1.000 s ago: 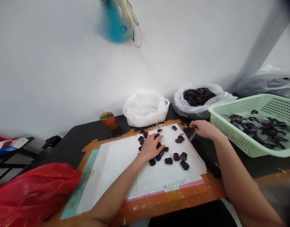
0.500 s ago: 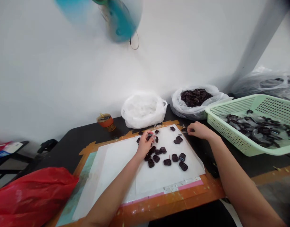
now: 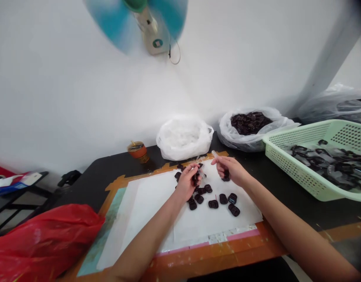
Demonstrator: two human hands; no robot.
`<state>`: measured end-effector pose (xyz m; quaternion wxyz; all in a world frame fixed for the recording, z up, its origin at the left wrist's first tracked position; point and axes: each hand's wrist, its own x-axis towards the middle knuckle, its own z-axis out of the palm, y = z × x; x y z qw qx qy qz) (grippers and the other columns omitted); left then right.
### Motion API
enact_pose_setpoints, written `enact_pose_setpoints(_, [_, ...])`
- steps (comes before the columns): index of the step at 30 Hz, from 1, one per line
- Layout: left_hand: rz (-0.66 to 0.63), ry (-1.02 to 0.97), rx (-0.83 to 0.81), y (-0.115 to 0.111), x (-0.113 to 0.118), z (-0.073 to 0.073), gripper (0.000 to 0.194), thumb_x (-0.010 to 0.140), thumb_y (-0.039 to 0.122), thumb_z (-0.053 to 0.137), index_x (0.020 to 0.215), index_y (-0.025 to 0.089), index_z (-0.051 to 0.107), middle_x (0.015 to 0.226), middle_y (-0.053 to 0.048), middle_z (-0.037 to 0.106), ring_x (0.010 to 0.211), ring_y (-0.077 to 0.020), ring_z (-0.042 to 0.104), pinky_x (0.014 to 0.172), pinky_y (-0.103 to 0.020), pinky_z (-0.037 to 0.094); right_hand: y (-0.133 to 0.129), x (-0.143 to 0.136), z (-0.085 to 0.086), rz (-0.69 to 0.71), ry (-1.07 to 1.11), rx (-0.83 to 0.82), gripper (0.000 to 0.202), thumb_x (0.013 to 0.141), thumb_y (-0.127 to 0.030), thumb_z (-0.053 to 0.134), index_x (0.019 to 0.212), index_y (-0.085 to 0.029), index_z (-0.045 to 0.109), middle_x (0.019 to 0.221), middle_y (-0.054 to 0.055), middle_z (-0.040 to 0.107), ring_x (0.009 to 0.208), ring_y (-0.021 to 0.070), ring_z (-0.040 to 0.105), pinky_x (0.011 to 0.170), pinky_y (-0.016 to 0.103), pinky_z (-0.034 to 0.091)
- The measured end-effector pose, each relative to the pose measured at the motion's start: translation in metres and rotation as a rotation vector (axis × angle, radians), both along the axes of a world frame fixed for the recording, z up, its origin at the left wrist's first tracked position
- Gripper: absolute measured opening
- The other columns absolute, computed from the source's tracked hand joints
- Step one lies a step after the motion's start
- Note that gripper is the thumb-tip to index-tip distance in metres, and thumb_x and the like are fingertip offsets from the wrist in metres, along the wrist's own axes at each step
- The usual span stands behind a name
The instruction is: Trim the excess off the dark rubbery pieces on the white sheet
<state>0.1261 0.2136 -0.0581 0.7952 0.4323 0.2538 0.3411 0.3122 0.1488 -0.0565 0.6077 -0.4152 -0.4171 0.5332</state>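
Note:
On the white sheet lie several small dark, rounded plastic pieces, some close together. My left hand is over the sheet, fingers closed round one dark plastic piece; a clear bit shows beside its fingertips. To its right, my right hand pinches a small translucent strip that sticks up from thumb and fingertips. Another dark piece shows just under the right hand's fingers; whether they touch it I cannot tell.
A white plastic bag with pale contents stands behind the sheet, beside a bag of dark pieces. At right is a green basket of mixed parts. An orange-banded cup, red bag and spinning fan are also here.
My right hand has come left from the table beyond the sheet's edge to near my left hand, now with the translucent strip showing. The view has shifted slightly.

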Motion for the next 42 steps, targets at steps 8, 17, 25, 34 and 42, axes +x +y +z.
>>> enact_pose_setpoints(8, [-0.012, 0.041, 0.005, -0.005, 0.001, -0.009, 0.033, 0.073, 0.038, 0.071, 0.083, 0.019, 0.046, 0.071, 0.001, 0.056, 0.052, -0.0061, 0.049, 0.039, -0.014, 0.027, 0.005, -0.009, -0.006, 0.148, 0.356, -0.129, 0.038, 0.088, -0.046, 0.046, 0.105, -0.017, 0.065, 0.066, -0.002, 0.038, 0.056, 0.0114, 0.039, 0.066, 0.029, 0.047])
enact_pose_setpoints(17, [-0.019, 0.063, 0.033, -0.007, 0.000, -0.008, 0.034, 0.071, 0.035, 0.072, 0.095, 0.020, 0.052, 0.079, 0.000, 0.058, 0.057, -0.0066, 0.050, 0.036, -0.013, 0.023, 0.006, -0.014, -0.014, 0.024, 0.166, 0.000, 0.028, 0.077, -0.039, 0.066, 0.087, -0.020, 0.049, 0.071, -0.001, 0.053, 0.067, 0.0134, 0.052, 0.068, 0.028, 0.042])
enact_pose_setpoints(25, [0.108, 0.125, 0.158, -0.006, 0.004, -0.013, 0.032, 0.068, 0.036, 0.076, 0.075, 0.016, 0.052, 0.066, 0.000, 0.059, 0.046, -0.0038, 0.039, 0.037, -0.014, 0.025, 0.000, -0.023, -0.008, 0.002, -0.044, 0.057, 0.024, 0.076, -0.033, 0.064, 0.090, -0.020, 0.051, 0.063, -0.006, 0.040, 0.049, 0.0069, 0.035, 0.050, 0.021, 0.030])
enact_pose_setpoints(34, [0.084, 0.019, 0.014, -0.006, 0.003, -0.010, 0.027, 0.072, 0.034, 0.071, 0.080, 0.015, 0.054, 0.066, 0.002, 0.053, 0.048, -0.0045, 0.043, 0.037, -0.014, 0.025, -0.003, -0.032, -0.007, 0.057, -0.254, 0.059, 0.034, 0.076, -0.035, 0.068, 0.103, -0.019, 0.056, 0.073, 0.000, 0.058, 0.059, 0.0107, 0.048, 0.051, 0.021, 0.033])
enact_pose_setpoints(42, [0.069, -0.061, -0.147, 0.001, -0.001, -0.007, 0.019, 0.069, 0.016, 0.059, 0.087, 0.013, 0.055, 0.077, -0.003, 0.059, 0.047, -0.0041, 0.042, 0.033, -0.014, 0.021, -0.002, -0.022, -0.006, 0.214, 0.338, -0.072, 0.024, 0.078, -0.031, 0.069, 0.093, -0.015, 0.060, 0.063, -0.003, 0.048, 0.051, 0.0052, 0.032, 0.049, 0.018, 0.028])
